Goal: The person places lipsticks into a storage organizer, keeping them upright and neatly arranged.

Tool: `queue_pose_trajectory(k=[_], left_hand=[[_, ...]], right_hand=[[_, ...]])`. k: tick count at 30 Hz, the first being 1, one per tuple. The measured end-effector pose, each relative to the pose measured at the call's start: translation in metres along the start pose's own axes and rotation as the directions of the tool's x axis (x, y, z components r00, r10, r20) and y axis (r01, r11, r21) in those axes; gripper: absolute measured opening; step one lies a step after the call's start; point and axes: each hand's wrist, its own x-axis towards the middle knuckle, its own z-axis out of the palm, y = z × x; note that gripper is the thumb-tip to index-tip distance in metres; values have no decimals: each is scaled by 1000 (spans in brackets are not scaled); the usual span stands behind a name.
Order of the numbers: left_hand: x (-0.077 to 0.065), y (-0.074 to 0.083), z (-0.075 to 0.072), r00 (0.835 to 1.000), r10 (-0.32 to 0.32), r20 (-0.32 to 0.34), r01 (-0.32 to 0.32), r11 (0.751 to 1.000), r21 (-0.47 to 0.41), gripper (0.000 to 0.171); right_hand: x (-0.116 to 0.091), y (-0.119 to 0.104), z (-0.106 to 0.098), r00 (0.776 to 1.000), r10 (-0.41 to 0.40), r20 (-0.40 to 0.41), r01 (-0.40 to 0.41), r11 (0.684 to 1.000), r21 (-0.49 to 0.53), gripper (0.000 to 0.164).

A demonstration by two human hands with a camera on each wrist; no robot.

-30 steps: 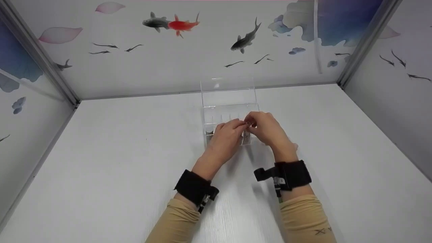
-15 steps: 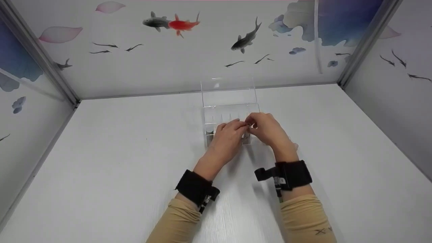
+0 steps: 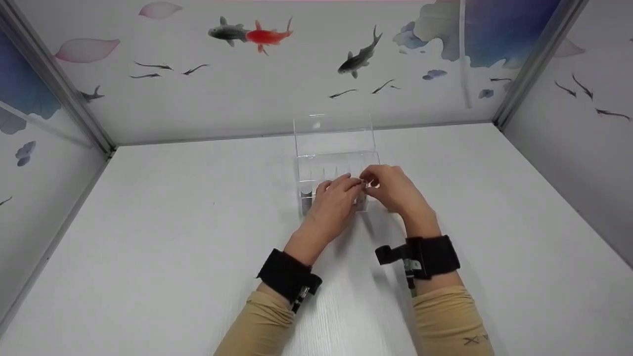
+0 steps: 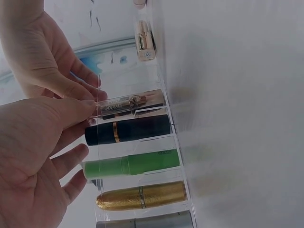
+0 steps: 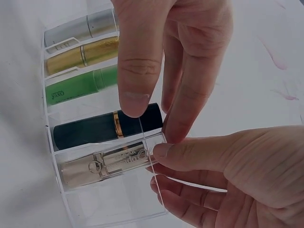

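Observation:
A clear acrylic organizer [image 3: 336,156] stands at the middle of the table. My right hand [image 5: 247,166] pinches the upper end of a clear-capped, rose-gold lipstick [image 5: 85,172] standing in a front compartment. Its thumb lies on the cap. My left hand [image 3: 332,205] reaches over the neighbouring slots with fairly straight fingers. In the right wrist view its thumb overlaps the black lipstick [image 5: 85,133] with a gold band, and a fingertip lies near the clear cap. Beyond follow a green lipstick [image 4: 154,162], a gold one [image 4: 164,194] and a silver one [image 5: 71,35].
In the left wrist view another rose-gold lipstick [image 4: 144,42] lies beyond the organizer, with part of a further pinkish item [image 4: 139,2] at the frame edge. A white table [image 3: 173,237] is enclosed by printed panels [image 3: 296,89].
Both hands stay at the same front compartments. The right wrist has shifted slightly to the right, and the fingers have moved only slightly.

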Motion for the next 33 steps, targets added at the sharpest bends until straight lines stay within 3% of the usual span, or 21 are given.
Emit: queue_pose_trajectory(k=[8, 14, 18, 24, 28, 33], left_hand=[[1, 2, 1, 1000, -22, 13, 22, 999, -50, 44], [2, 7, 1, 998, -19, -59, 16, 998, -55, 40], [3, 14, 0, 994, 3, -113, -9, 998, -56, 34], [5, 26, 4, 981, 77, -177, -98, 989, -114, 27], [5, 34, 9, 987, 107, -124, -124, 982, -143, 25], [6, 44, 14, 992, 118, 47, -110, 984, -140, 32]], right_hand=[[-11, 14, -19, 999, 31, -17, -30, 997, 70, 32], [-18, 29, -29, 997, 77, -27, -76, 996, 57, 33], [-22, 38, -33, 992, 129, 9, -129, 990, 53, 36], [-26, 53, -36, 981, 174, 83, -178, 983, 37, 38], [-30, 63, -36, 963, 205, 174, -208, 978, 1, 40], [-31, 71, -32, 941, 240, 240, -238, 971, -39, 42]])
